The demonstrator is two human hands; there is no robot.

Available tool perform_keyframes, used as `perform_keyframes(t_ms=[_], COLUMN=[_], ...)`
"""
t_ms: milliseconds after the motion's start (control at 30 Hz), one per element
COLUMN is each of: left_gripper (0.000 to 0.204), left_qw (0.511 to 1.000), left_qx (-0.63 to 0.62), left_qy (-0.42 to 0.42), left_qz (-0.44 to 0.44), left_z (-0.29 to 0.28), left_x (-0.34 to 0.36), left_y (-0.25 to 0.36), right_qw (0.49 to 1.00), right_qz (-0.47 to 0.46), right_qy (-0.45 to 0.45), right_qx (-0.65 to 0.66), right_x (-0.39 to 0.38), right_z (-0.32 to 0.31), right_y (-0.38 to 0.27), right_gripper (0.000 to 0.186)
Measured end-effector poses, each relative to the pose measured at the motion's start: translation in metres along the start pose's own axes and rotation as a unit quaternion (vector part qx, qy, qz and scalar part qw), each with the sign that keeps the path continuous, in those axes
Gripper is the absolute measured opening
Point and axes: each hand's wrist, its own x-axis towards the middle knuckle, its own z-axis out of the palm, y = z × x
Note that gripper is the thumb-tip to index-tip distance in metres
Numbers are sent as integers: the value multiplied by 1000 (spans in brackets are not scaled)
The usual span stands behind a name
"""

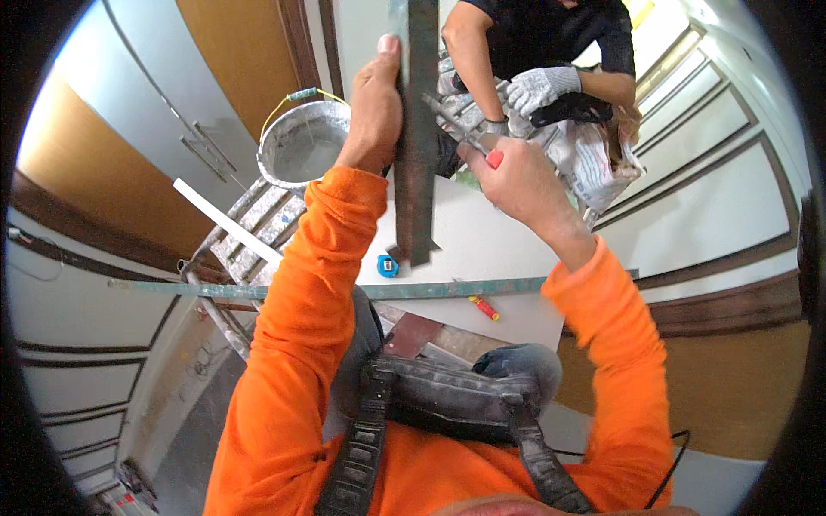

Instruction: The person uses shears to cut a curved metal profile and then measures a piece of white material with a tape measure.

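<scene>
Your left hand (374, 112) grips a dark green metal bar (416, 155) held upright before your chest, thumb along its side and the other fingers mostly hidden behind it. Your right hand (520, 176), fingers closed around a red-handled tool (465, 133), angles the tool's metal shaft toward the bar's right side; whether the tip touches the bar, one cannot tell. Below the bar spreads a white panel (495, 236), where a blue tape measure (388, 266) and a red-and-yellow hand tool (484, 308) lie near a long green strip (422, 291) set crosswise. To your left, a bucket (292, 123) with grey contents stands on a splattered, slatted tabletop (262, 225), near a slanting white strip (225, 218). Across from you, a co-worker in a black shirt shows a gloved hand (546, 89) beside a white sack (598, 168).
</scene>
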Motion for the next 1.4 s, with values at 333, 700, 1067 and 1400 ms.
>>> perform_keyframes(t_ms=[333, 700, 1067, 1400], left_gripper=[61, 66, 62, 53], left_qw=[999, 991, 970, 980], left_qx=[47, -109, -221, -63], left_qy=[0, -59, -102, -121], left_qz=[-15, -50, -11, -147], left_z=[-19, -23, -17, -30], left_x=[16, -6, 6, 4], left_y=[-6, -1, -16, -26], right_qw=[993, 930, 688, 729], right_qz=[-8, 69, 187, 163], right_qy=[95, 103, -95, -45], right_qx=[63, 347, 694, 664], right_x=[4, -18, -42, -41], right_z=[-19, -9, 32, 30], right_y=[-20, -31, -53, -24], right_gripper=[27, 33, 26, 22])
